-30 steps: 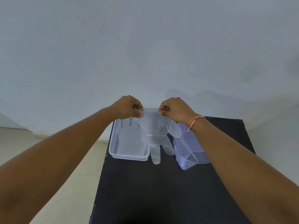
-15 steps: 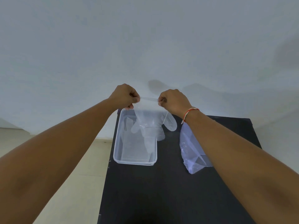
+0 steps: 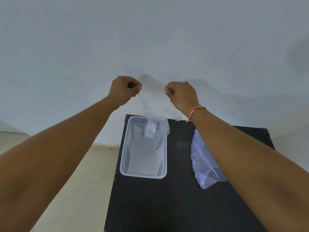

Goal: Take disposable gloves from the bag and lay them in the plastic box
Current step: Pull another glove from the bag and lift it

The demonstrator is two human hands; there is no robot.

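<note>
A clear disposable glove (image 3: 154, 108) hangs stretched by its cuff between my left hand (image 3: 124, 90) and my right hand (image 3: 181, 95), both pinched shut on it. Its fingers dangle down over the far end of the clear plastic box (image 3: 123, 158), which stands on the black table and holds at least one flat glove (image 3: 143, 156). The crumpled clear bag (image 3: 202, 164) lies to the right of the box, partly hidden by my right forearm.
The black table (image 3: 158, 206) is narrow; its left edge runs beside a beige floor (image 3: 83, 181). A pale wall (image 3: 150, 39) stands just behind the table's far edge. My right wrist wears a red-and-white thread band (image 3: 195, 110).
Both hands have risen and moved farther away with the glove, from low over the box and table to above the box's far end. The glove now hangs higher.
</note>
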